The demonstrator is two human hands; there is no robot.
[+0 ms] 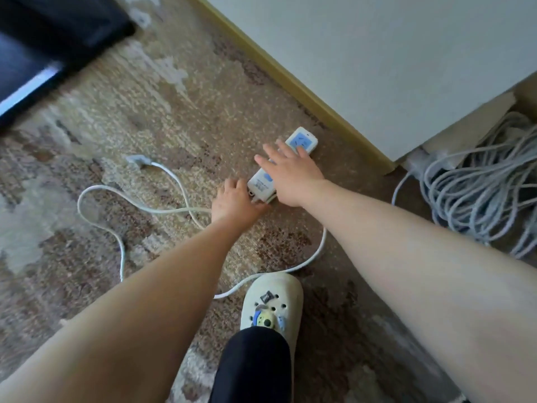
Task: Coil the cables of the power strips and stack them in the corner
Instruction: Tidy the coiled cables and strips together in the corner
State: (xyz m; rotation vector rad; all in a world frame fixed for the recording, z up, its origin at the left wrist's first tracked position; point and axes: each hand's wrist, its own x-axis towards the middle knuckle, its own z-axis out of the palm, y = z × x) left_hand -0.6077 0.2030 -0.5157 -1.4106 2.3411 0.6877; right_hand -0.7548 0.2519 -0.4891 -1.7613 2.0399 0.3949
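A white power strip [302, 141] with blue sockets lies on the patterned carpet near the wall. My right hand [290, 175] rests flat over its middle, fingers spread. At the strip's near end, where the cable leaves it, my left hand [235, 202] is curled; the fingers hide what they hold. Its white cable [116, 190] loops loosely across the carpet to the left and ends in a plug [136, 159]. Another stretch of the cable [316, 254] curves past my shoe.
A pile of grey-white cables and strips [476, 181] sits in the corner at the right, beside the white wall [377, 53] with its yellow skirting. My foot in a cream clog [270, 303] stands on the carpet. Dark furniture [43, 39] is at the upper left.
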